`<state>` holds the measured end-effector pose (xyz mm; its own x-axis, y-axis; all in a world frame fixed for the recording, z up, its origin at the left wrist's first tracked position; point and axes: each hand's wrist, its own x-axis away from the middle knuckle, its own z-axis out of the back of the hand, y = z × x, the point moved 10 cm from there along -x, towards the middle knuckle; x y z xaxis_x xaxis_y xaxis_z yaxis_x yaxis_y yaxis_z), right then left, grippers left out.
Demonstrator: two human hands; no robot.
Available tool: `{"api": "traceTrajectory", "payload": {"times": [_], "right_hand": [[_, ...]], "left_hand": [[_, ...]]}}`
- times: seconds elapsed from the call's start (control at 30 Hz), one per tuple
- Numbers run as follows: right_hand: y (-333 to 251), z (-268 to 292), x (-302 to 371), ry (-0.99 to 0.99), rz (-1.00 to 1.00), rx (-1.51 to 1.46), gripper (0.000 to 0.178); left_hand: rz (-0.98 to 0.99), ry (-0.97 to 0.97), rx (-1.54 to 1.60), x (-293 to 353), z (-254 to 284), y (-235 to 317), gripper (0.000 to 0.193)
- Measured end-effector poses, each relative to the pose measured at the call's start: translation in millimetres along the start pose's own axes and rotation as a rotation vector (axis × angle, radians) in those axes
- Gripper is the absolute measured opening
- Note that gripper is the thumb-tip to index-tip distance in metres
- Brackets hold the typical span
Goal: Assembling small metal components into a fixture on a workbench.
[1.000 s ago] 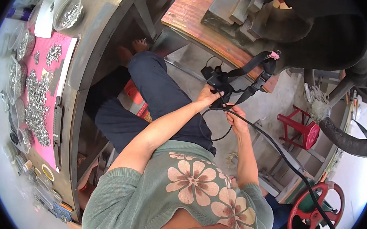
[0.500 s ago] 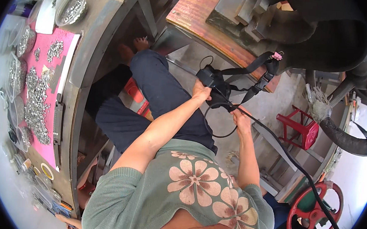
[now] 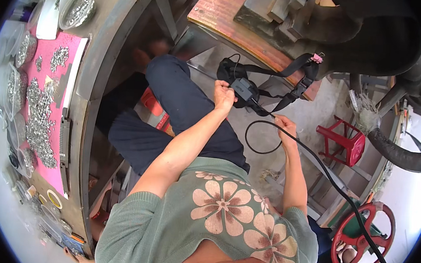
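Over my knees, my left hand (image 3: 224, 96) is closed at the near edge of a small black box (image 3: 243, 89). That box lies against a black waist pouch (image 3: 229, 69), whose webbing strap with a side-release buckle (image 3: 300, 89) stretches off to the right. My right hand (image 3: 286, 129) has its fingers closed on a thin black cable (image 3: 263, 108) that runs out of the box. The cable makes a loose loop below and left of this hand, and a thicker length trails to the lower right. My left fingertips are partly hidden.
A metal-edged bench on the left carries a pink mat (image 3: 55, 166) with small metal parts and a clear tub (image 3: 78, 9). A wooden worktop (image 3: 225, 9) with a heavy dark machine stands ahead. To the right are a red stool (image 3: 343, 141) and a red handwheel (image 3: 363, 238).
The black box has turned and now shows its flat face. My left hand has shifted slightly left, my right hand slightly right, and the cable between them is drawn straighter.
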<state>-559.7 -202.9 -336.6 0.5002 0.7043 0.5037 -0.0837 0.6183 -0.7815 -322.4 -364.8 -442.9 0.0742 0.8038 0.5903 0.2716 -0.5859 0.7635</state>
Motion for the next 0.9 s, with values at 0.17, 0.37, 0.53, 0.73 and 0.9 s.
{"api": "traceTrajectory", "payload": {"times": [0.17, 0.37, 0.53, 0.73, 0.9], "right_hand": [[21.8, 1.0, -5.8, -0.019, -0.151, 0.054, 0.017], [39.0, 5.2, -17.3, -0.088, -0.174, 0.122, 0.020], [30.2, 13.2, -21.1, -0.028, 0.086, 0.337, 0.031], [-9.3, -4.3, -30.0, -0.109, 0.084, -0.027, 0.040], [-28.1, -36.1, -46.1, -0.227, 0.032, -0.193, 0.031]], "left_hand": [[0.123, 0.001, -0.029, -3.0, 1.6, -7.3, 0.030], [0.125, -0.152, -0.570, -1.3, -4.2, -12.6, 0.047], [-0.130, -0.210, -1.020, 10.7, -27.0, 23.4, 0.057], [-0.109, -0.281, -1.152, 7.2, -27.5, 20.7, 0.050], [-0.036, -0.323, -1.235, 11.1, -27.5, 18.6, 0.050]]}}
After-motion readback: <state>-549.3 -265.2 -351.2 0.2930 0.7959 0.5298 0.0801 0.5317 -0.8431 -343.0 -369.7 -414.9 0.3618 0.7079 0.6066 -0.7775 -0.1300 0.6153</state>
